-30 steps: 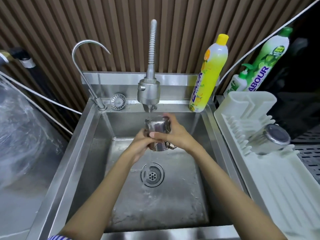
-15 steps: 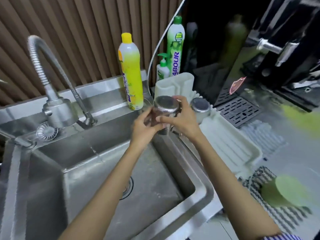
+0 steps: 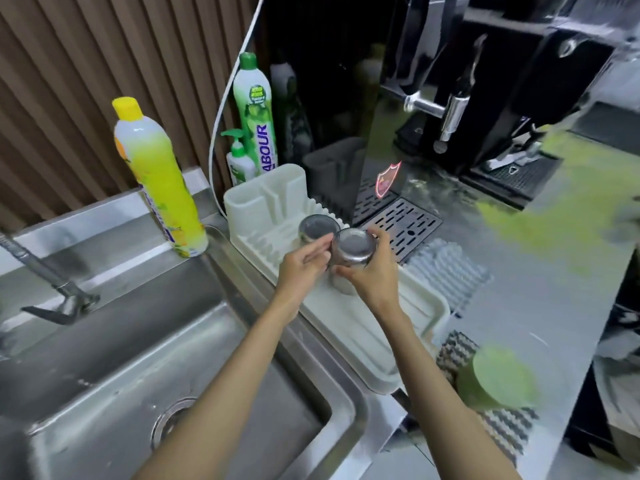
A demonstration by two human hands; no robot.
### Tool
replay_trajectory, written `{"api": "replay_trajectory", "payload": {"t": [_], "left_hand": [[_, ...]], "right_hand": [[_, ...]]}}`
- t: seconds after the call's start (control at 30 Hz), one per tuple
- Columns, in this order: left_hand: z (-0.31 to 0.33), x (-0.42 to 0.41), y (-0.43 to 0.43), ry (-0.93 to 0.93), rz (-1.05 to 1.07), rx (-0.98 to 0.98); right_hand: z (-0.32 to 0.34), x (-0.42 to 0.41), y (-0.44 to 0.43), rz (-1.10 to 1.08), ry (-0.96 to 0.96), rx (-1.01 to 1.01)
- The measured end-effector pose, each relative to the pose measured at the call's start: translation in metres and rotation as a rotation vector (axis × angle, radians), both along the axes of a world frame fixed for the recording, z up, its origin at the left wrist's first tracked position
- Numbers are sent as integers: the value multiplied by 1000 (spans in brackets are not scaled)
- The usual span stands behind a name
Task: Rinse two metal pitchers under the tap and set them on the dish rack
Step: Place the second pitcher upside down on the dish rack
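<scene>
An upside-down metal pitcher [image 3: 353, 249] hangs just over the white dish rack [image 3: 349, 327]. My right hand [image 3: 372, 275] grips it from the right, thumb in front and fingers curled behind. My left hand [image 3: 304, 265] touches its left side with nearly straight fingers. A second metal pitcher [image 3: 316, 227] stands bottom-up on the rack's ribs just behind and to the left. Whether the held pitcher touches the rack is hidden by my hands.
The steel sink [image 3: 145, 368] with its drain lies at the lower left, the tap hose [image 3: 45, 275] at its left rim. A yellow soap bottle [image 3: 156, 174] and green bottles [image 3: 254, 112] stand behind. A black coffee machine [image 3: 485, 98] and a green cup [image 3: 495, 382] sit to the right.
Both hands carried the pitcher from under the tap, rightward over the sink rim, to above the dish rack beside the first pitcher. The view swung right with them.
</scene>
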State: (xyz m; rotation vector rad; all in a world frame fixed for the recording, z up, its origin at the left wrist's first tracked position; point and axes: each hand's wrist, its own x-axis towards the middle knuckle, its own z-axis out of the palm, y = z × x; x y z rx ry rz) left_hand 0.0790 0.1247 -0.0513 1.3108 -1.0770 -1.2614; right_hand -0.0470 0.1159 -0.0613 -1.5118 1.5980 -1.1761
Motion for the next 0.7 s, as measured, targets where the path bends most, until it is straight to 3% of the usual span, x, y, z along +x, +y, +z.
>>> {"api": "replay_trajectory", "payload": {"t": [0.37,0.7], "left_hand": [[-12,-24,2,-185,79,-103],[-19,-31,11,-194,169,-79]], "right_hand": [[-20,1,-8,-72,61,-26],[-19,-5,6,-111,168,-10]]}}
